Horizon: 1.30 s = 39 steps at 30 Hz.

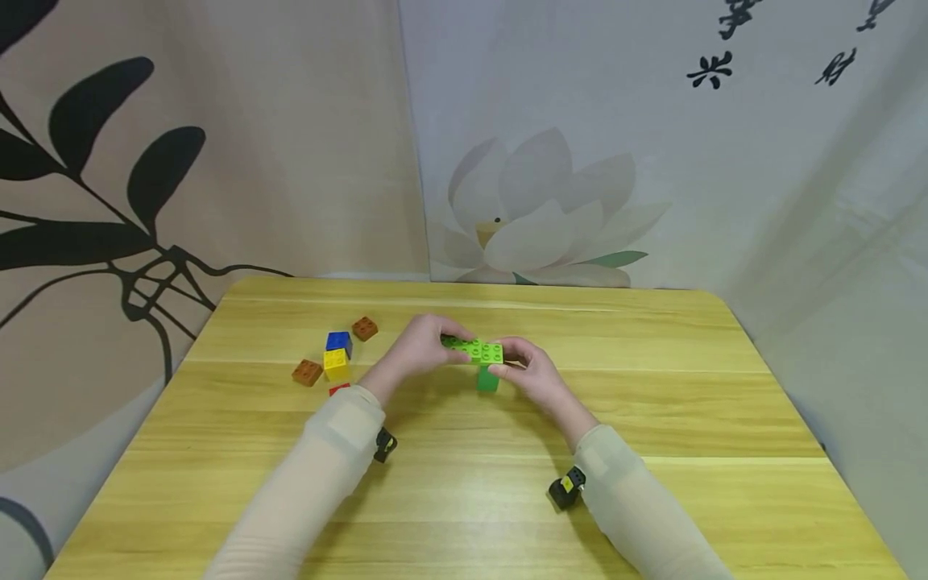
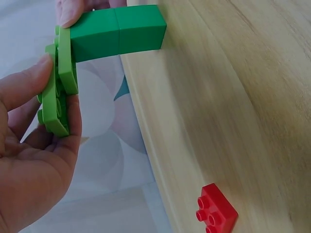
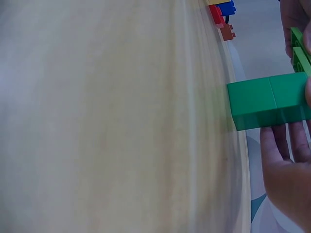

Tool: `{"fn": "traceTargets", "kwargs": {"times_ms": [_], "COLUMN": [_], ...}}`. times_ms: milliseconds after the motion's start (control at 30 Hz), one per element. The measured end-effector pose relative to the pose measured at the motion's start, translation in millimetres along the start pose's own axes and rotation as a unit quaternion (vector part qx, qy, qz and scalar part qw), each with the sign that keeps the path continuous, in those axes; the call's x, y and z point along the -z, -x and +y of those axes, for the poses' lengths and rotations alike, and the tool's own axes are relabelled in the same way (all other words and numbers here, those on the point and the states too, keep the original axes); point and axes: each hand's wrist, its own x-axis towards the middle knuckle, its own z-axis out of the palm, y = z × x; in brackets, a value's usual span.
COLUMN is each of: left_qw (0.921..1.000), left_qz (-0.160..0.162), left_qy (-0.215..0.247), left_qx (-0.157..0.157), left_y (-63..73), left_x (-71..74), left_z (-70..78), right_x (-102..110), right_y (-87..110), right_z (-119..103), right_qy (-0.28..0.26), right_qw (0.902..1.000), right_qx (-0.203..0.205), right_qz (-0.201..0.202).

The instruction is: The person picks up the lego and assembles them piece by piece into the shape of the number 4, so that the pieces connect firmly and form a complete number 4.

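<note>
Two dark green blocks (image 2: 119, 33) stacked in a column stand on the table, with a flat light green brick (image 2: 68, 60) on top. My left hand (image 1: 426, 346) pinches a second flat light green brick (image 2: 52, 94) between thumb and fingers. This brick overlaps the first one and sticks out to the left, studs up. My right hand (image 1: 535, 372) holds the top of the column from the right, with a thumb and fingers at the light green brick and the dark green block below it.
Left of the column are a blue block (image 1: 338, 343), a yellow block (image 1: 337, 365), two brown bricks, one nearer (image 1: 308, 372) and one farther (image 1: 365, 328), and a red brick (image 2: 216, 211) partly hidden by the left arm in the head view. The wooden table (image 1: 464, 499) meets a printed curtain behind.
</note>
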Motion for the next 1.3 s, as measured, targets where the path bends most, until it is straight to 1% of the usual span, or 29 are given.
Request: {"fn": "traceTargets", "kwargs": {"times_ms": [100,533,667,767,1067,1300], "left_qw": [0.9999,0.9988,0.9983,0.9982,0.9990,0.9985], "left_qz": [0.000,0.010,0.013,0.016,0.027,0.029], "left_qy": [0.008,0.043,0.051,0.050,0.030,0.039], "left_qx": [0.007,0.022,0.027,0.030,0.021,0.025], "left_y": [0.3,-0.1,1.4,2.1,0.0,0.1], "left_x": [-1.1,-5.3,-4.8,-4.3,-5.3,-7.3], "left_z": [0.2,-4.8,-4.2,-3.0,-3.1,-4.0], "right_x": [-0.1,-1.0,-1.1,-1.3,-1.8,-1.5], "right_y": [0.4,0.4,-0.5,-1.0,-1.7,-1.0], "right_z": [0.7,0.9,1.7,1.5,-0.6,-1.2], "right_qy": [0.000,-0.009,-0.010,-0.010,-0.012,-0.014], "right_qw": [1.0000,0.9999,0.9999,0.9999,0.9999,0.9999], "right_qx": [0.000,0.004,0.005,0.006,0.001,-0.002], "right_qz": [0.001,0.005,0.004,0.003,0.007,0.006]}}
